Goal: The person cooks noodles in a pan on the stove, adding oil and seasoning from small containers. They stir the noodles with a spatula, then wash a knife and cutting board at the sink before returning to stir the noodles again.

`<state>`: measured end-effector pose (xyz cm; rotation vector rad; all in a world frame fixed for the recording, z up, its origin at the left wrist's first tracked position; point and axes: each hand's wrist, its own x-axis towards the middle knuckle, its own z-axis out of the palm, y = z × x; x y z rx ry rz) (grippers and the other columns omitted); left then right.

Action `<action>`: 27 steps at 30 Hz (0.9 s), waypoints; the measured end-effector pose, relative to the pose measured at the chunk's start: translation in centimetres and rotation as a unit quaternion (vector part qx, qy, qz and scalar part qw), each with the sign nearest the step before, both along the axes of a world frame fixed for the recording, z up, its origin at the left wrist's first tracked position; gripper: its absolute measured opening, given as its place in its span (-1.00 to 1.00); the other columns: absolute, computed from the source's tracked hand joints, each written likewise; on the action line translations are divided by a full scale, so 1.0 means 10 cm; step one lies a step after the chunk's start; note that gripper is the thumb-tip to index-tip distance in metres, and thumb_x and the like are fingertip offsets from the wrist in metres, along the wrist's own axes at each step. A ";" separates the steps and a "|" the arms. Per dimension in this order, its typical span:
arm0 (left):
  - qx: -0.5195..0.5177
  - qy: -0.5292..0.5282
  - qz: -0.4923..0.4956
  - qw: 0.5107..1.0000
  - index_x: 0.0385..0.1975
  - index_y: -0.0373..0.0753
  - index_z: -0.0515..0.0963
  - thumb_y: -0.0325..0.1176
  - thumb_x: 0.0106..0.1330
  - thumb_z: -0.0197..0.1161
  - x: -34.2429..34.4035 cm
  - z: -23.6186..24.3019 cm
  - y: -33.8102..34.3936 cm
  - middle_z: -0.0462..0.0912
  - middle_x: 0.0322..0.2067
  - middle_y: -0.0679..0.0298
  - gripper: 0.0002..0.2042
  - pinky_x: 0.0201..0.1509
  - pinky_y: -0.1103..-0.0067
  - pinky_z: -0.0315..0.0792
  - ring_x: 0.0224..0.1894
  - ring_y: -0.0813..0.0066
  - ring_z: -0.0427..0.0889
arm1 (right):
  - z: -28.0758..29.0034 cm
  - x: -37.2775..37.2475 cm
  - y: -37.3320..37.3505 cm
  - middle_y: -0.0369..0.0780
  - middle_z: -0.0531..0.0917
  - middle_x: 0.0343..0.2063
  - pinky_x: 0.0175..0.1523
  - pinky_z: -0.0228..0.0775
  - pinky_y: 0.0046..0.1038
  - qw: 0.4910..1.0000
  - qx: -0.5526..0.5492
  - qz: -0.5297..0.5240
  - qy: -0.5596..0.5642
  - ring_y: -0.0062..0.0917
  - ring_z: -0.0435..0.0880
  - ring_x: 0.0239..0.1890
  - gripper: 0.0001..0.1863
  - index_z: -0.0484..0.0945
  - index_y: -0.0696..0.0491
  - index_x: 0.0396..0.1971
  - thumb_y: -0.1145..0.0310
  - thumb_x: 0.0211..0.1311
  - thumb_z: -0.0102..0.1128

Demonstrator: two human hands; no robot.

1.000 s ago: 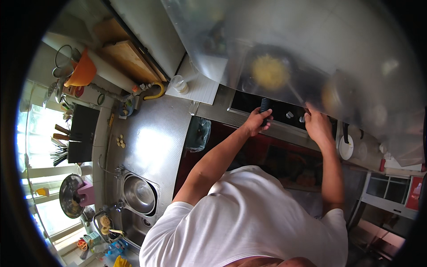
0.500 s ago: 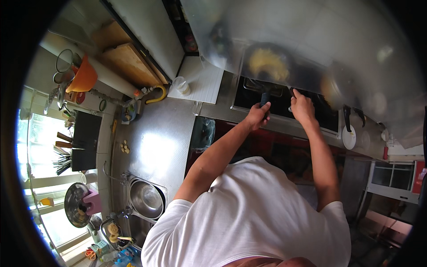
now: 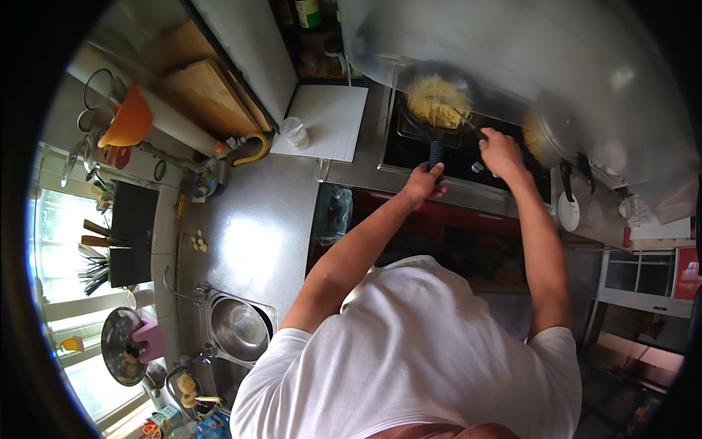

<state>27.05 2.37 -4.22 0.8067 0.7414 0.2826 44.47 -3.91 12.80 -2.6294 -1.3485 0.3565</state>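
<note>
On the gas stove (image 3: 504,172), a dark wok (image 3: 470,79) holds a heap of yellow shredded food (image 3: 439,104), partly blurred. My left hand (image 3: 424,184) is closed round the wok's ribbed black handle (image 3: 436,152). My right hand (image 3: 502,152) grips a long, thin cooking utensil (image 3: 465,118) with a dark handle. Its far end reaches into the yellow food, so its head is hidden.
A clear plastic cup (image 3: 295,133) stands on a white board (image 3: 329,117) left of the stove. A lidded pot (image 3: 545,139) sits on the stove's right. The range hood (image 3: 526,44) overhangs the wok. Further left are garlic cloves (image 3: 198,240) and a sink with a steel bowl (image 3: 240,327).
The view has shifted slightly, showing more of the wok and its food. My right hand has moved a little, and the utensil's shaft now shows in the food. My left hand keeps its grip.
</note>
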 end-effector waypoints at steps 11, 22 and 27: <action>0.023 0.028 0.057 0.998 0.18 -0.37 0.44 -0.25 0.39 0.28 -0.04 0.09 -0.02 0.63 -0.32 0.25 -0.55 -0.43 0.58 0.54 -0.50 0.54 0.59 | -0.06 2.46 0.96 -0.16 0.64 -0.51 -0.53 0.39 -0.33 0.991 -0.014 0.095 0.098 -0.49 0.62 -0.59 -0.77 0.59 0.17 -0.36 0.29 0.34 0.16; 0.039 0.036 0.103 0.993 -0.03 -0.29 0.55 -0.23 0.38 0.26 -0.02 0.12 -0.13 0.62 -0.39 0.33 -0.70 -0.44 0.58 0.50 -0.49 0.56 0.57 | 0.63 2.12 1.52 -0.11 0.53 -0.68 -0.45 0.36 -0.33 0.905 -0.069 0.420 -0.027 -0.47 0.52 -0.60 -0.74 0.59 0.08 -0.58 0.22 0.12 0.34; -0.085 0.023 0.111 0.990 -0.05 -0.20 0.50 0.01 0.45 0.25 0.11 0.15 -0.03 0.58 -0.39 0.33 -0.62 -0.37 0.54 0.54 -0.47 0.49 0.57 | 0.37 2.18 1.78 -0.19 0.52 -0.70 -0.50 0.26 -0.32 0.973 -0.057 0.212 0.065 -0.55 0.39 -0.63 -0.66 0.58 0.18 -0.57 0.20 0.24 0.27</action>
